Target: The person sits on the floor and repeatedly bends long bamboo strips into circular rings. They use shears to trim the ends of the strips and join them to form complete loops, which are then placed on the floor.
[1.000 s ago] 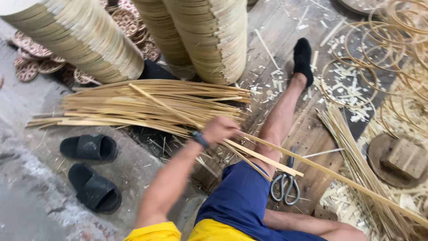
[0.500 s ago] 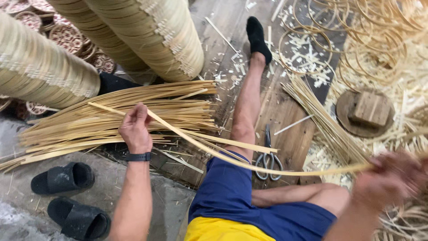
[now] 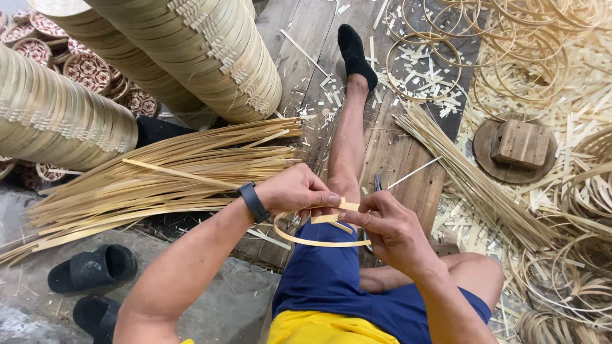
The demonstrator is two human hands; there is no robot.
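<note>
Worn wooden planks (image 3: 395,153) meet what looks like grey concrete floor (image 3: 223,306), evenly lit.

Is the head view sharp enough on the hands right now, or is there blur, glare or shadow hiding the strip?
Head view: both the left hand and right hand are sharp, the bent bamboo strip is clearly outlined; light is soft and even, no glare; wide-angle bending shows at the edges.

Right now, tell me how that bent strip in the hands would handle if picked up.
The strip is curved into a loop between the left hand and right hand, so it is probably springy, not stiff. It looks thin and likely light. Released, it would probably spring open.
</note>
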